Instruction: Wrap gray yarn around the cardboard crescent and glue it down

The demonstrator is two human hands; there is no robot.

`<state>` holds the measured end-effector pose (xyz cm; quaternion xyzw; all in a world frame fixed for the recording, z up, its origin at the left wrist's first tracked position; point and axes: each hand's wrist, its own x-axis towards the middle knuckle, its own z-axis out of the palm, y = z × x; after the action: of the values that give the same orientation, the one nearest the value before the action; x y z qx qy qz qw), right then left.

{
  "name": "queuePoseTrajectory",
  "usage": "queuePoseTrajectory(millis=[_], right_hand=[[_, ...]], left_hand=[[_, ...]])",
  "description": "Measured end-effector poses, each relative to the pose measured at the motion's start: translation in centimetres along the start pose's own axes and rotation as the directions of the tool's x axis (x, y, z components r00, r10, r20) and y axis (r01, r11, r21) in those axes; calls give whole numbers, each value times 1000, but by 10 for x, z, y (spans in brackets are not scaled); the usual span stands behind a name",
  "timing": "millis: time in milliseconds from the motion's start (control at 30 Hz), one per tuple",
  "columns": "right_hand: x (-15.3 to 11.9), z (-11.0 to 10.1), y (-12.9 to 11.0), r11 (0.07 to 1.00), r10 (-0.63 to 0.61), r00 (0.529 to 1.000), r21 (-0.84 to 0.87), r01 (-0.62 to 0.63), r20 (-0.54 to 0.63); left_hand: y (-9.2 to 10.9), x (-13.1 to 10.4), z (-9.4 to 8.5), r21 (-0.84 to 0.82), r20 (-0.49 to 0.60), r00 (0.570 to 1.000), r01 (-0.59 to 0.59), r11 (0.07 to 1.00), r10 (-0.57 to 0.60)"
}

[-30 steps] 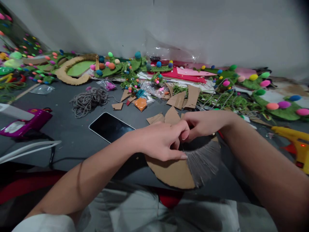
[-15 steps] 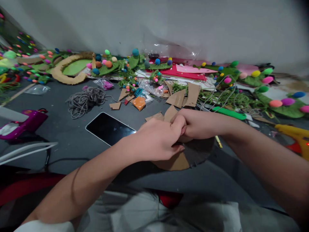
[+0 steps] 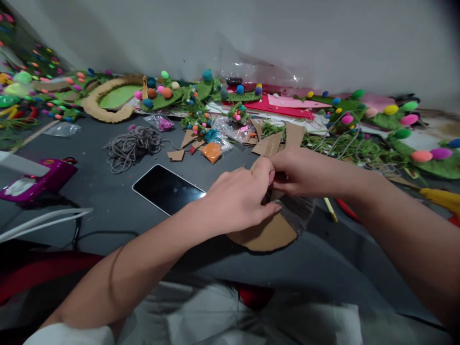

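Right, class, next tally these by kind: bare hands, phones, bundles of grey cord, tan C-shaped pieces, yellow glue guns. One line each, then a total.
Hands: 2 (left hand, right hand)
Phone: 1
Bundle of grey cord: 1
Tan C-shaped piece: 1
Yellow glue gun: 1, partly in view
Total: 6

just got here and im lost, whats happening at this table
A person works with both hands close together over a round cardboard piece partly covered in grey strands. The left hand lies over the cardboard; the right hand meets it at the fingers, hiding the exact grip. A phone and grey cord bundle lie nearby.
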<state>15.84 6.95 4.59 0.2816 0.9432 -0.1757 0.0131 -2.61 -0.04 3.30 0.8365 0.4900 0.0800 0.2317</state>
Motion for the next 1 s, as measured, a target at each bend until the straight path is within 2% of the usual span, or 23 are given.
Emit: queuePoseTrajectory(millis=[133,233,367,500,600,700,833,1000], right_hand=[[-2,0,-6,998,30,998,-54,-33,-59],[-5,2,-19,986,134,984,-88,-144,-115],[-5,3,-37,931,344,929,-81,-356,-137],[-1,5,-42,893,448,881,30,-449,-152],[-2,7,-42,885,457,873,182,-428,-169],[-10,10,-41,887,433,858,302,-350,-276],[-29,16,-39,898,396,824,359,-255,-405],[-51,23,-35,907,393,791,337,-252,-468]], left_hand=[[-4,2,-1,-98,-2,998,60,993,-60],[-9,5,0,-177,-33,995,90,980,-97],[-17,10,5,-307,-89,991,68,949,-100],[-27,16,14,-393,-143,985,37,919,-100],[-35,22,20,-450,-207,970,19,893,-125],[-39,26,19,-500,-248,964,-38,865,-100],[-39,28,12,-540,-247,966,-72,839,-77],[-33,26,6,-515,-307,949,-98,852,-76]])
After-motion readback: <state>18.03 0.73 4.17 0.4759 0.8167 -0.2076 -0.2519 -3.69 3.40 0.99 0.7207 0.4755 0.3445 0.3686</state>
